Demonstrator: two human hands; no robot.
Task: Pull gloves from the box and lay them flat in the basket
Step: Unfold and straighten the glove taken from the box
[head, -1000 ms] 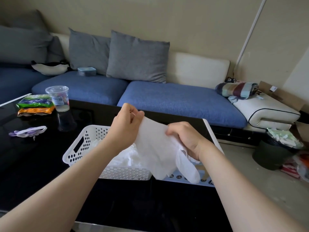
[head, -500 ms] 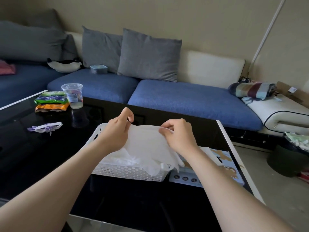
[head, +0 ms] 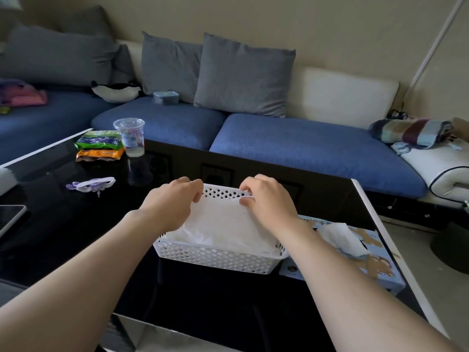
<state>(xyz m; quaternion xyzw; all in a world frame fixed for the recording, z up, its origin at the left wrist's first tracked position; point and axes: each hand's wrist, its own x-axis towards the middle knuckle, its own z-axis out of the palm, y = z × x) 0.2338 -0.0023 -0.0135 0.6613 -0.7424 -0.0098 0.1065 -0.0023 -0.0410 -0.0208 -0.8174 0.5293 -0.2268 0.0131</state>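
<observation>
Left hand [head: 175,201] and right hand [head: 269,199] each pinch a far corner of the glove [head: 223,222], fingertips curled onto the film, just inside the far wall of the basket [head: 215,257]; the glove is spread over the white pile already in there, nearly flat (can't tell if its finger end is tucked under by the near wall). Risks, my read: thin film clings to skin, so letting go carelessly could lift the corners and leave a crease; an uneven release could skew it over the pile; the basket looks light and the table [head: 63,224] is glossy black glass, so a push toward the far wall could slide it; the right forearm passes close over the box [head: 375,265] just right of the basket, and could snag the next glove [head: 342,237] poking out of the slot. Table also holds a plastic cup [head: 129,135], snack packets [head: 99,146] and a small purple-and-white item [head: 91,185], all well off to the left; beyond it a blue sofa [head: 304,141] with grey cushions [head: 241,74] and a striped blanket [head: 411,130]; beige wall; dim daylight.
</observation>
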